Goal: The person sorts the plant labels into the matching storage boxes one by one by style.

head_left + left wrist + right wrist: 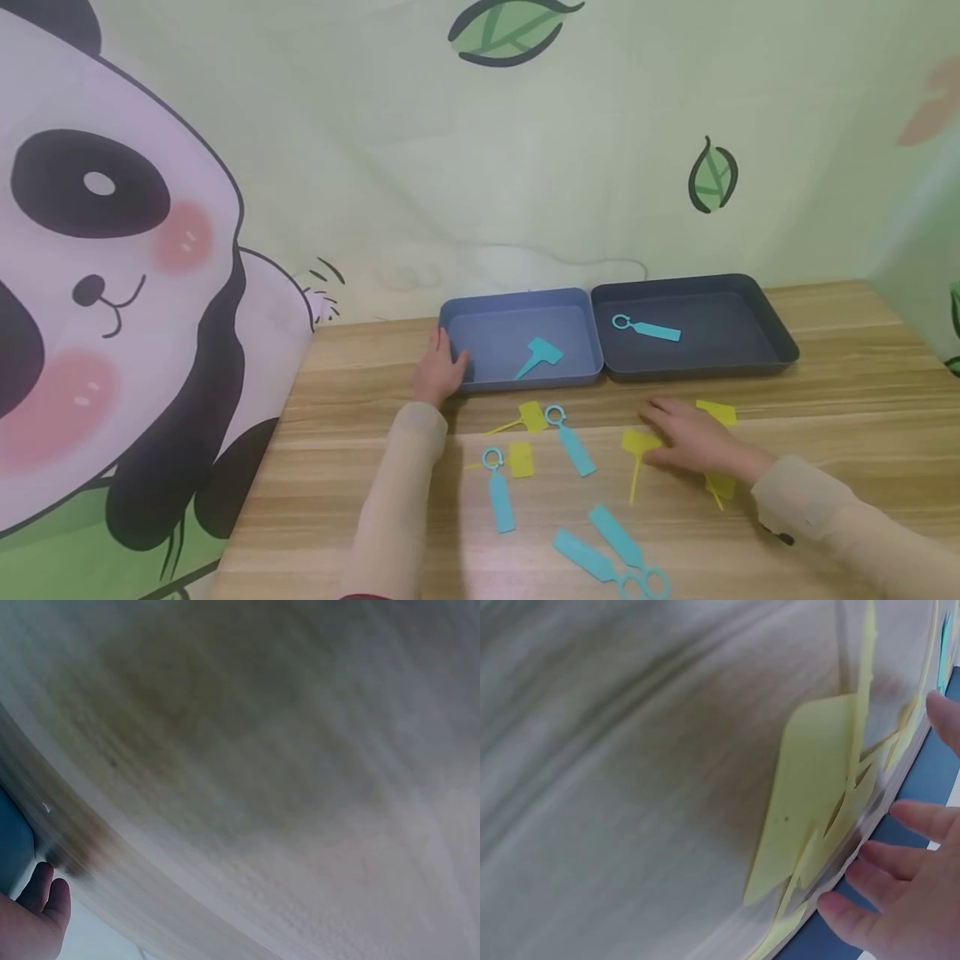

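My left hand [438, 371] [37, 919] rests at the left side of the blue tray [487, 337], fingers along its wall and thumb by the front-left corner. A teal T-shaped tag [545, 352] lies in that tray. Over the table, my right hand [697, 437] [915, 881] hovers or rests with fingers spread, among yellow tags. One yellow tag [637, 442] is by its thumb; another [720, 412] is beyond the hand, and a third [720, 486] is partly hidden under it. Yellow tags [802, 780] overlap in the right wrist view.
A dark tray [720, 329] adjoins the blue one and holds a teal ringed tag [656, 332]. Several teal ringed tags [576, 452] [501, 502] [583, 555] and two yellow tags [533, 416] [521, 459] lie on the wooden table [337, 433]. Behind stands a printed backdrop.
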A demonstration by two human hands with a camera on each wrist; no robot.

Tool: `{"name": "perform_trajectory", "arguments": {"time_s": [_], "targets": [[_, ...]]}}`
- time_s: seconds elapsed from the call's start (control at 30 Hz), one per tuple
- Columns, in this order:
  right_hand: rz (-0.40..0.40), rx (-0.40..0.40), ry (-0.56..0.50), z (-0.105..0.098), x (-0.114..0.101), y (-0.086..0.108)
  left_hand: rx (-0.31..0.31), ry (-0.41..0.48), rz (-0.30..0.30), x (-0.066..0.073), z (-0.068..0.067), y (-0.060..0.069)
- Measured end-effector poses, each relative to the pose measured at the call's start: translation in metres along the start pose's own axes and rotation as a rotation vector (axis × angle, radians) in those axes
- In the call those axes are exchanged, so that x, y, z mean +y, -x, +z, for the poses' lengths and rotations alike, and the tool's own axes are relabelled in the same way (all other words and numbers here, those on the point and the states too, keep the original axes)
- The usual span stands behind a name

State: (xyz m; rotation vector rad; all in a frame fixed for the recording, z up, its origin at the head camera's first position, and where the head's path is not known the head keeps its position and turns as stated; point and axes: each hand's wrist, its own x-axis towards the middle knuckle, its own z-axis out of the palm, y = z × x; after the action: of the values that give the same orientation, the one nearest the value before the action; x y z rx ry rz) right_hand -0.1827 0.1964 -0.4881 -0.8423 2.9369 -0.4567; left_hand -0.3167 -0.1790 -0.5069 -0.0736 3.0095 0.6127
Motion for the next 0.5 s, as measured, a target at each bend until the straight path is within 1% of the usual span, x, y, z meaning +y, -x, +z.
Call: {"name": "perform_trajectory", "arguments": {"time_s": [0.07, 0.2, 0.37, 0.5], "targets": [[0.021, -0.001, 0.007, -0.0004, 0.0000, 0.0004, 0.000, 0.003, 0.001, 0.0000, 0.0002, -0.0001], [0.024, 0.000, 0.011, -0.0004, 0.0007, 0.0000, 0.003, 0.007, 0.006, 0.0001, 0.0000, 0.0000], [0.054, 0.014, -0.059, 0.0013, 0.0022, -0.0015, 0.008, 0.003, 0.012, 0.0003, -0.0005, 0.0000], [0.076, 0.031, -0.087, 0.0043, 0.0036, -0.0023, 0.012, -0.004, 0.011, 0.0000, 0.0000, -0.0003]]}}
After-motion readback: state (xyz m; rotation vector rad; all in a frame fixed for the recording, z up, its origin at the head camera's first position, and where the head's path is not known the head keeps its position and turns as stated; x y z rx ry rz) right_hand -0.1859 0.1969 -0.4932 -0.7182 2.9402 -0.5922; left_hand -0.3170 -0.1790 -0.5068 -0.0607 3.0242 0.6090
